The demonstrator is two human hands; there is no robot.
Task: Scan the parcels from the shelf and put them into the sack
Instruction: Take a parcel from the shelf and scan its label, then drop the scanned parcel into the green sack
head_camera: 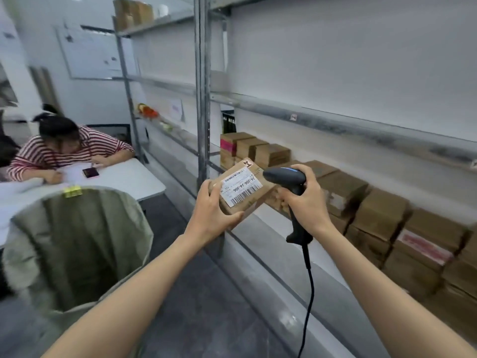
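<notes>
In the head view, the left hand (211,210) holds a small brown parcel (258,196) up in the air, in front of the metal shelf (335,120). Its fingers (207,187) curl over the near end of the parcel and the thumb lies along the bottom edge. The parcel is tilted, and its white label (241,189) with black bar lines faces up.

The right hand (307,202) grips the handle of a black scanner (284,177) with its fingers wrapped round it. The nose of the scanner points at the label and sits just beside the top corner of the parcel. A black cable (309,293) hangs down from the handle.

Many more brown boxes (382,215) sit in rows on the low shelf, behind the two hands and off to the right.

The big green-grey sack (77,241) stands open at the lower left, below the left arm. A yellow clip (73,191) sits on its far rim.

Behind the sack is a white table (134,182). A person (64,148) in a red and white striped top leans over it, with a phone (90,173) lying close by.
</notes>
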